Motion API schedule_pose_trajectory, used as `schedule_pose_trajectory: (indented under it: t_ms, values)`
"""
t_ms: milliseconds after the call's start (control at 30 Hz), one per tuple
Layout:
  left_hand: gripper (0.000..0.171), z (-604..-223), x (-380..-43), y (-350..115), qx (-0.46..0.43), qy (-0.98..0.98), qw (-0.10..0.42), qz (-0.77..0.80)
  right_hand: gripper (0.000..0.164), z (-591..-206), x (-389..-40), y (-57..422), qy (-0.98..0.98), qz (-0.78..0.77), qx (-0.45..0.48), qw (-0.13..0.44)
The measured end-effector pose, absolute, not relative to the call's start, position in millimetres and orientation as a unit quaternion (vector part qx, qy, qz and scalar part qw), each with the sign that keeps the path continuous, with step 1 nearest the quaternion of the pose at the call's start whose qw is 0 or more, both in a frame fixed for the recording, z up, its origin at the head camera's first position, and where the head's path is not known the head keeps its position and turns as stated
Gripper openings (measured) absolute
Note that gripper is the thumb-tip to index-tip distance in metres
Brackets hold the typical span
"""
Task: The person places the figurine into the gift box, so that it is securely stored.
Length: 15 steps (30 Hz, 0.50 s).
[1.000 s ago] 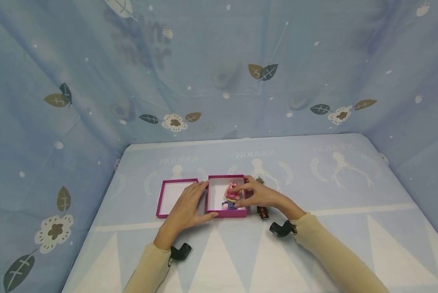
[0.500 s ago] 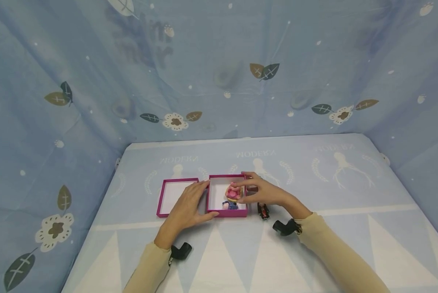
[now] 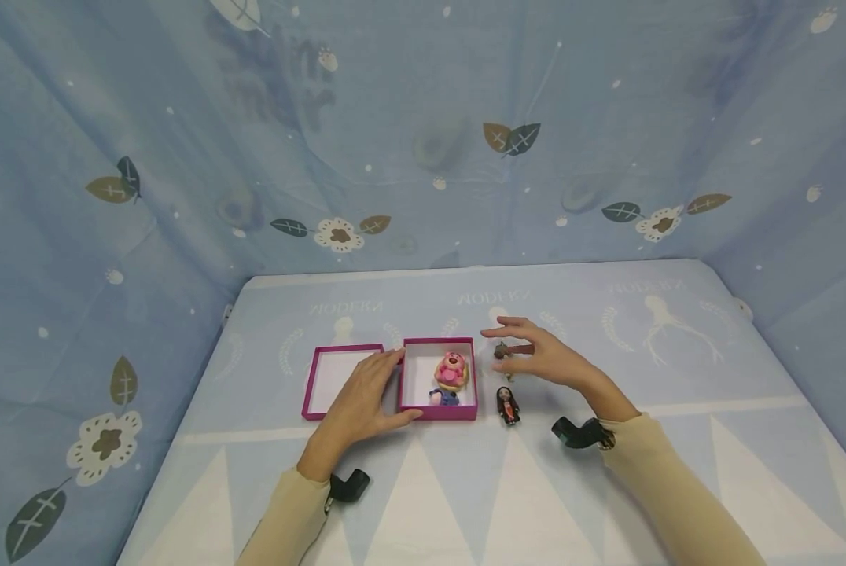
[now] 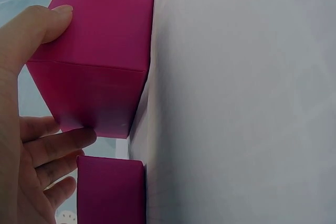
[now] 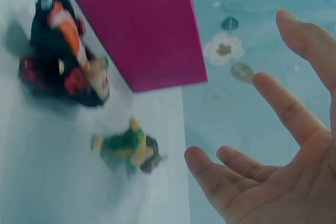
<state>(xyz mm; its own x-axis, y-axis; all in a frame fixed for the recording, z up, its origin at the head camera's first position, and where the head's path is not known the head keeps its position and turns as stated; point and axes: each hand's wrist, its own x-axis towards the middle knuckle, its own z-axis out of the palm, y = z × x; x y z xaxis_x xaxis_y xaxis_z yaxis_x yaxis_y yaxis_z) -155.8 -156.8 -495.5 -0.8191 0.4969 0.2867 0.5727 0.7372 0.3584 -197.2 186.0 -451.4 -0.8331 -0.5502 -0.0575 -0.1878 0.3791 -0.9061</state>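
A magenta box (image 3: 439, 413) with a white inside stands uncovered on the table. Inside it lie a pink bear figurine (image 3: 451, 371) and a small blue figurine (image 3: 444, 397). My left hand (image 3: 359, 397) holds the box at its left side, the thumb on the front wall and fingers against the side wall. To the right of the box, my right hand (image 3: 546, 355) hovers with spread fingers, holding nothing. Beneath it is a small figurine in green (image 5: 126, 144), partly hidden in the head view. A long-haired doll figurine (image 3: 508, 406) in black and red lies nearer me.
The shallow magenta lid (image 3: 310, 384) lies left of the box, partly behind my left hand. A patterned cloth covers the table (image 3: 607, 479). Blue printed fabric (image 3: 423, 157) hangs behind and at both sides. Each wrist carries a black camera mount (image 3: 350, 486).
My right hand has let go of the pink bear figurine, which stays in the box. It has moved right, over the small green figurine. My left hand has stayed in place.
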Motion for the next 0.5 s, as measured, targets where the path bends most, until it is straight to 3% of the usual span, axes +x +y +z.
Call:
schedule_pose_trajectory:
  t_ms: [500]
  values:
    - [0.098, -499, -157, -158, -0.299, -0.923, 0.101, -0.220, 0.065, -467, -218, 214, 0.842, -0.490, -0.172, 0.148]
